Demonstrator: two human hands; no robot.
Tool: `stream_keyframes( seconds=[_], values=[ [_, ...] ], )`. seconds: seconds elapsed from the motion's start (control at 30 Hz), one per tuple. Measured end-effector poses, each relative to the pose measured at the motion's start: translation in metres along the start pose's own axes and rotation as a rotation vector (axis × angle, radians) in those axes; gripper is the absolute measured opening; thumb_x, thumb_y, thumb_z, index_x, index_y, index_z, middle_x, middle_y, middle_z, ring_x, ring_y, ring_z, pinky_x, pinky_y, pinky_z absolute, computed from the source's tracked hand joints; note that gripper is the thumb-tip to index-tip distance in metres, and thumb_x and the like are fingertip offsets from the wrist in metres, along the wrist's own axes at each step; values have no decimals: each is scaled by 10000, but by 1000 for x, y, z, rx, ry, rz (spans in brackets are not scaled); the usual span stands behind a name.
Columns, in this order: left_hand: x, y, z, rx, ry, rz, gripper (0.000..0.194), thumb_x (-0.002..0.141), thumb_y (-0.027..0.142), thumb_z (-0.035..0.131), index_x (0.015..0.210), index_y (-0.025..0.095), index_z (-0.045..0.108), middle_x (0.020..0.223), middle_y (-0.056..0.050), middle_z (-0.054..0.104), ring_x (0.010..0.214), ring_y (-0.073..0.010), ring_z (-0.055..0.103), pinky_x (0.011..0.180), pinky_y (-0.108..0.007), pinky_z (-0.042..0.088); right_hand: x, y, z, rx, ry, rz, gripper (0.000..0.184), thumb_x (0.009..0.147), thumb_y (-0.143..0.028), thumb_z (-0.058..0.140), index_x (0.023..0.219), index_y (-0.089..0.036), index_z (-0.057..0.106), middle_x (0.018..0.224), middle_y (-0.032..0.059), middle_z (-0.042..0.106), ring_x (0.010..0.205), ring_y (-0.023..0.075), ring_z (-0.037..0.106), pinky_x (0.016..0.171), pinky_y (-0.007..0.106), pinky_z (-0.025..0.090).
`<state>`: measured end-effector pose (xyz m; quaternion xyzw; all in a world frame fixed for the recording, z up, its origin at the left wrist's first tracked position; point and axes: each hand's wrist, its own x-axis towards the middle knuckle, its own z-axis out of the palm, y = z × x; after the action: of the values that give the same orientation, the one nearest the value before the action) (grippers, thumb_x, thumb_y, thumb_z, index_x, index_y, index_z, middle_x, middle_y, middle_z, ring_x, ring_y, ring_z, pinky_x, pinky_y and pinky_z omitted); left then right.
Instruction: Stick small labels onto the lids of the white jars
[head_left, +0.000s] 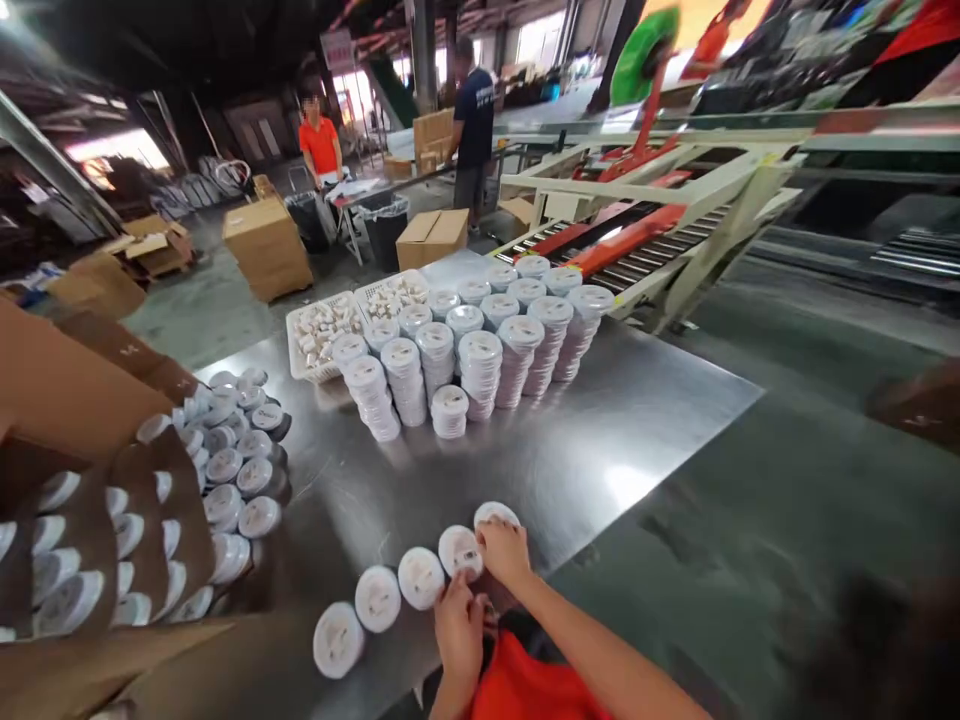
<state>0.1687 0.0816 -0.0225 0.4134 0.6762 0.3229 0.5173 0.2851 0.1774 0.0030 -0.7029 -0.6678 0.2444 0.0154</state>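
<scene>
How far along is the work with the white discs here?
Done: tall stacks of discs stand mid-table. In hand: the right hand and left hand touch a row of five single discs at the near edge. Left: loose discs piled beside the cardboard.

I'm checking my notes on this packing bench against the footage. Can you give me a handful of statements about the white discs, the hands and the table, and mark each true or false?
1. A row of white discs lies along the near edge of the metal table. True.
2. The right hand rests on a disc at the right end of that row. True.
3. The left hand is lifting a cardboard box. False: it is at the table edge beside the row.
4. The tall stacks of discs stand in the white baskets. False: they stand on the table, the baskets behind them.
5. The table is wooden. False: it is shiny metal.
</scene>
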Motion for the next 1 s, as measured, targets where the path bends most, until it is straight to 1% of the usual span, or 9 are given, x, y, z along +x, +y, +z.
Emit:
stream_keyframes(
  seconds=[0.1, 0.17, 0.27, 0.33, 0.47, 0.6, 0.67, 0.77, 1.0],
  values=[
    [-4, 3, 0, -278, 62, -70, 656, 687, 684, 672, 1154, 228, 739, 886, -120, 764, 688, -321, 731, 688, -516, 629, -14, 7, -3, 294, -42, -101, 196, 869, -214, 484, 774, -221, 656, 893, 87, 713, 882, 249, 659, 839, 402, 440],
    [-8, 8, -5, -395, 87, -111, 719, 630, 763, 675, 1088, 214, 754, 846, -117, 762, 668, -320, 720, 693, -533, 627, -29, 7, -2, 587, -161, -189, 112, 830, -289, 536, 826, -228, 629, 852, 45, 687, 785, 211, 634, 765, 361, 455],
    [-13, 15, -21, -393, 143, -63, 637, 588, 781, 700, 890, 226, 778, 965, -160, 786, 860, -353, 743, 862, -536, 605, -52, -1, 6, 976, -338, -214, 216, 670, -308, 644, 866, -238, 583, 777, -14, 628, 685, 170, 572, 654, 310, 438],
    [-16, 17, -32, -346, 170, -11, 578, 578, 777, 715, 771, 235, 766, 992, -169, 789, 965, -369, 733, 932, -517, 580, -64, -10, 12, 1110, -357, -161, 232, 597, -278, 641, 804, -240, 542, 684, -45, 558, 625, 150, 520, 599, 288, 406],
    [-26, 14, -49, -419, 77, -26, 591, 583, 798, 712, 739, 229, 738, 833, -134, 773, 836, -345, 737, 792, -482, 616, -76, -30, 17, 1190, -332, -81, 181, 586, -267, 583, 749, -246, 509, 632, -52, 531, 584, 145, 504, 570, 283, 409],
    [-42, 16, -62, -535, 56, -19, 532, 561, 634, 842, 845, 201, 720, 921, -107, 767, 900, -294, 734, 813, -403, 611, -86, -40, 15, 1119, -266, -105, 155, 601, -232, 597, 751, -236, 558, 625, -54, 532, 587, 138, 499, 577, 275, 424],
    [-49, 19, -67, -540, 24, -38, 469, 578, 572, 855, 747, 175, 670, 786, -70, 727, 799, -247, 711, 790, -386, 603, -92, -43, 15, 1068, -240, -107, 114, 630, -236, 623, 735, -219, 583, 615, -52, 533, 586, 127, 489, 575, 263, 419],
    [-54, 20, -73, -596, -10, -65, 450, 593, 514, 856, 774, 158, 647, 776, -34, 706, 748, -188, 673, 765, -352, 584, -100, -45, 20, 1077, -215, -84, 113, 684, -294, 644, 722, -202, 590, 620, -43, 549, 600, 120, 495, 569, 245, 419],
    [-61, 14, -79, -295, 96, -8, 466, 713, 626, 701, 645, 180, 585, 612, 3, 618, 601, -141, 557, 612, -275, 477, -113, -48, 33, 1085, -152, -59, 180, 742, -371, 643, 745, -199, 592, 671, -31, 603, 630, 128, 532, 609, 257, 441]
  ],
)
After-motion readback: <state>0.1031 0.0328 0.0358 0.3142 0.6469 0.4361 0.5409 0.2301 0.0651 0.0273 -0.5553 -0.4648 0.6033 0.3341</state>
